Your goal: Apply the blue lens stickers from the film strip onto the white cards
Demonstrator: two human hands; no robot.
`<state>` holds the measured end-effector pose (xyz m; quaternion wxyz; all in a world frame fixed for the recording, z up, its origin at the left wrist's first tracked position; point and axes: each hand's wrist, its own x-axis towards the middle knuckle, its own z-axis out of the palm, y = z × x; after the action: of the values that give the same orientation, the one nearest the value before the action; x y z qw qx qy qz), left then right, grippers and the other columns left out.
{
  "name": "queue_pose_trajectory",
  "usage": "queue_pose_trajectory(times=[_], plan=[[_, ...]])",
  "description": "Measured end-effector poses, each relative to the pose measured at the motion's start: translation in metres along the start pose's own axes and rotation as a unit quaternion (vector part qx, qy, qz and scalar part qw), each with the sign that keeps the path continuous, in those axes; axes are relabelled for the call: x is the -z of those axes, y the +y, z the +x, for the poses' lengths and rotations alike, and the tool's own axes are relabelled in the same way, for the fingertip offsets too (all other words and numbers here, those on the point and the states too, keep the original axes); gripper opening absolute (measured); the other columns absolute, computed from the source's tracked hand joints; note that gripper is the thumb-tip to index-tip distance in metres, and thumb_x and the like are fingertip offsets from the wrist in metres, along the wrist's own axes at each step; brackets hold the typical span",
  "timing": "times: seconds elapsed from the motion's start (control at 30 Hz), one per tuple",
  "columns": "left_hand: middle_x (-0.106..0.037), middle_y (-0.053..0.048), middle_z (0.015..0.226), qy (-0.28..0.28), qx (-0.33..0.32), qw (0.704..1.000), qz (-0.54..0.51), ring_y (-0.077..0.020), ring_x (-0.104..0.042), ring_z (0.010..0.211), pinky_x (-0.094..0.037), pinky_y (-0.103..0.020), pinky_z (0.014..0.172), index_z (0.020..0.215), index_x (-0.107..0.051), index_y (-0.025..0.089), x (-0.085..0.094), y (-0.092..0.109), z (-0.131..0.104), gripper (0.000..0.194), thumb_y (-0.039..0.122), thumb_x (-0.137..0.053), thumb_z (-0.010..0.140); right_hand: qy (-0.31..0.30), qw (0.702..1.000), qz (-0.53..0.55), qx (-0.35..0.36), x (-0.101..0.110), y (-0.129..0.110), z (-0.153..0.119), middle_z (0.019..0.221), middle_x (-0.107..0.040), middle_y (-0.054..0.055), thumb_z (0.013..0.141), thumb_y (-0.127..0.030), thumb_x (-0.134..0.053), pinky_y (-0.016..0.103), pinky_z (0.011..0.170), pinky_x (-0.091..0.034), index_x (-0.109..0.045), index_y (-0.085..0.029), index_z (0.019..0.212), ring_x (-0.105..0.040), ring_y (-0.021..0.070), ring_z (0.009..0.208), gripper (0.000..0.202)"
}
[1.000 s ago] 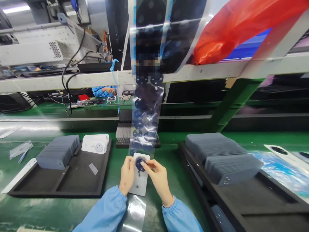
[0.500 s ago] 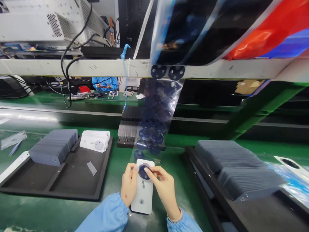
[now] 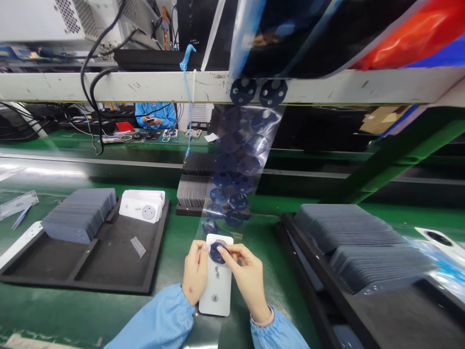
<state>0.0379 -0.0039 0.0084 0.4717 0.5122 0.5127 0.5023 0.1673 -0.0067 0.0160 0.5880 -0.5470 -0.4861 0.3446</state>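
The white panel [image 3: 215, 306] has rounded corners and a dark disc [image 3: 217, 252]; left fingers [image 3: 204, 248] pinch its edge, right fingers [image 3: 221, 251] the disc.

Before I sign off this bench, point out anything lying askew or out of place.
A small clear strip lies slanted and loose in the left tray's right compartment, unlike the neatly stacked white panels behind it.

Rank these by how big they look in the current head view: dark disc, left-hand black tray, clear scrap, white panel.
1. Black tray
2. White panel
3. Dark disc, partly covered by fingers
4. Clear scrap
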Motion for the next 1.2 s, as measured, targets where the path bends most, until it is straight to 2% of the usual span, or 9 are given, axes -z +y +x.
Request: queue_pose_trajectory(times=[0.47,0.87,1.2], plan=[[-0.049,0.005,0.059,-0.007,0.013,1.0,-0.021,-0.0107,-0.044,0.053,-0.034,-0.02,0.05,0.087,-0.049,0.02,-0.001,-0.0031,0.0001,0.037,0.057,-0.042,0.093,0.008,1.0,0.001,-0.007,-0.0002,0.0024,-0.0003,0.062,-0.057,-0.001,0.073,-0.042,-0.075,0.026,0.053,-0.039,-0.07,-0.018,0.074,-0.044,0.0128,0.054,0.024],[-0.053,0.004,0.06,-0.013,0.02,1.0,-0.018,-0.0119,-0.048,0.053,-0.035,-0.021,0.05,0.087,-0.049,0.02,-0.0001,-0.0026,0.0007,0.04,0.059,-0.043,0.091,0.002,1.0,-0.005,0.013,0.0008,-0.0005,0.0005,0.061,-0.058,0.0,0.073,-0.043,-0.075,0.026,0.05,-0.039,-0.071,-0.018,0.072,-0.044,0.013,0.053,0.025],[-0.052,0.004,0.06,-0.014,0.02,1.0,-0.02,-0.0108,-0.044,0.051,-0.034,-0.021,0.049,0.088,-0.048,0.02,-0.0008,-0.0053,0.0014,0.039,0.059,-0.041,0.092,0.003,1.0,0.004,0.01,0.0005,-0.0001,-0.0009,0.064,-0.059,0.0,0.073,-0.042,-0.076,0.027,0.052,-0.04,-0.07,-0.018,0.074,-0.045,0.0128,0.054,0.024]])
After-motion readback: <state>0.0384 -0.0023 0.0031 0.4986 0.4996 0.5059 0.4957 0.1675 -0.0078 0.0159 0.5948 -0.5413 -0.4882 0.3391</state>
